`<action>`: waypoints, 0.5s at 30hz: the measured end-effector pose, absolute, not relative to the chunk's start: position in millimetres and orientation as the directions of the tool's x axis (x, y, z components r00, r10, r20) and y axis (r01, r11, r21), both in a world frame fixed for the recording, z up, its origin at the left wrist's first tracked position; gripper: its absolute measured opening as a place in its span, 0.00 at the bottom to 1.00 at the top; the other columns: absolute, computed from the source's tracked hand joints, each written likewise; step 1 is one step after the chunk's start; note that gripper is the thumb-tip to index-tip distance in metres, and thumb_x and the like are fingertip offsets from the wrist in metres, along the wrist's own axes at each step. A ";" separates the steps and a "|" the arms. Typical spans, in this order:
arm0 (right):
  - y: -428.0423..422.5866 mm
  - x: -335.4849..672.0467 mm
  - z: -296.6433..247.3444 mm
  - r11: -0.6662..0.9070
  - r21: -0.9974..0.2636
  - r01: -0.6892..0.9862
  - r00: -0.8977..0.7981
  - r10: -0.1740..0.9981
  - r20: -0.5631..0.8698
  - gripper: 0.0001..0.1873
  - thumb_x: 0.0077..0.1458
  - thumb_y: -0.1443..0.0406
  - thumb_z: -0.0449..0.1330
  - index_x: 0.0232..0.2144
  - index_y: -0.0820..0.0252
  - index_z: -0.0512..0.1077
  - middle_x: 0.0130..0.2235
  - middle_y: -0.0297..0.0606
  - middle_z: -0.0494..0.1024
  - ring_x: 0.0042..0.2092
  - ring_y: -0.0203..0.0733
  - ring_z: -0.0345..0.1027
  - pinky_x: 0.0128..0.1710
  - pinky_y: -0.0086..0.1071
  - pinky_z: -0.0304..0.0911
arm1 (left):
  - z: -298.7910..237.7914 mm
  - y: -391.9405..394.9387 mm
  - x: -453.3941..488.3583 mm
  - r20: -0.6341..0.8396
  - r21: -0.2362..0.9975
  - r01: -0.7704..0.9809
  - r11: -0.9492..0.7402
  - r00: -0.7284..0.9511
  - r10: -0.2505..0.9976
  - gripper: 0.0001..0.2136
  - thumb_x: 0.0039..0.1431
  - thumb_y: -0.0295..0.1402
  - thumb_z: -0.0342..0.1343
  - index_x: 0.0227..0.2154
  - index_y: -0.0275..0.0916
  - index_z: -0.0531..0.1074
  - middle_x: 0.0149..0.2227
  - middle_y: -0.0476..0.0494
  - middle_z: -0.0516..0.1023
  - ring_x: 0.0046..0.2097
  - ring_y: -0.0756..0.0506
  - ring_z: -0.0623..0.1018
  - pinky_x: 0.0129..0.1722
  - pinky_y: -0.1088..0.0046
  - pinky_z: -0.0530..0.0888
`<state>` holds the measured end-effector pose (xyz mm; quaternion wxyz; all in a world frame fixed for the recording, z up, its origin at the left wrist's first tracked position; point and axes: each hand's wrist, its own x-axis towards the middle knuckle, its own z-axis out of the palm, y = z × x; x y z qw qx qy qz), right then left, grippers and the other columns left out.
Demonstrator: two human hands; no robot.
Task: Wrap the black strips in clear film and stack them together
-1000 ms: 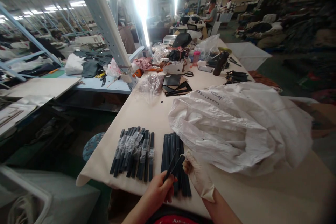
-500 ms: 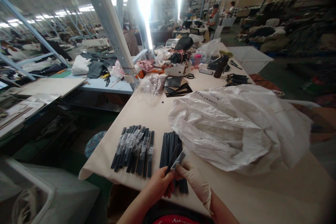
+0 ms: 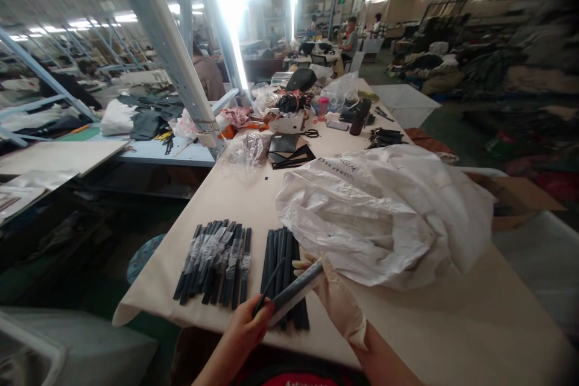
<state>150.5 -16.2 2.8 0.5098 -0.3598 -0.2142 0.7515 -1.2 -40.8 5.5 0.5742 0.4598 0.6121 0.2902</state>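
Left hand (image 3: 248, 321) is gripping one flat, dark, glossy strip (image 3: 296, 291), gloved right hand (image 3: 338, 301) is holding its tip; one film-wrapped pile (image 3: 212, 258) and one loose pile (image 3: 279, 253) are lying nearby.

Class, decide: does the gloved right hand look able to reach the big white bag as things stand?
Probably yes: the white bag lies just beyond the right hand with nothing visible between them, though that hand is at one end of a dark strip.
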 end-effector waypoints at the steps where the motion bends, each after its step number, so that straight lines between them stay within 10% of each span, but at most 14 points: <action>1: -15.1 149.2 2.8 -0.371 -0.673 -0.640 -0.211 0.927 -0.310 0.27 0.43 0.45 0.56 0.38 0.59 0.72 0.36 0.40 0.78 0.40 0.43 0.69 0.42 0.36 0.63 | 4.7 -40.0 1.8 -0.418 0.891 0.227 0.394 0.069 0.906 0.20 0.45 0.53 0.51 0.21 0.39 0.60 0.10 0.61 0.52 0.14 0.57 0.51 0.13 0.80 0.48; 10: -10.9 133.2 -11.6 -0.419 -0.563 -0.712 -0.288 0.906 -0.309 0.32 0.44 0.41 0.50 0.41 0.56 0.72 0.36 0.40 0.78 0.42 0.46 0.69 0.42 0.40 0.63 | -7.4 -36.1 8.5 -0.374 0.887 0.308 0.343 0.044 0.927 0.22 0.45 0.55 0.50 0.19 0.39 0.61 0.11 0.57 0.55 0.16 0.55 0.56 0.15 0.80 0.51; 15: 1.6 127.6 -26.4 -0.456 -0.702 -0.547 -0.296 0.890 -0.347 0.29 0.45 0.46 0.55 0.41 0.61 0.72 0.35 0.42 0.78 0.37 0.44 0.72 0.40 0.39 0.64 | -30.4 -15.8 -20.2 -0.346 0.870 0.376 0.318 0.008 0.938 0.24 0.45 0.58 0.46 0.23 0.38 0.63 0.12 0.57 0.60 0.15 0.54 0.59 0.16 0.79 0.56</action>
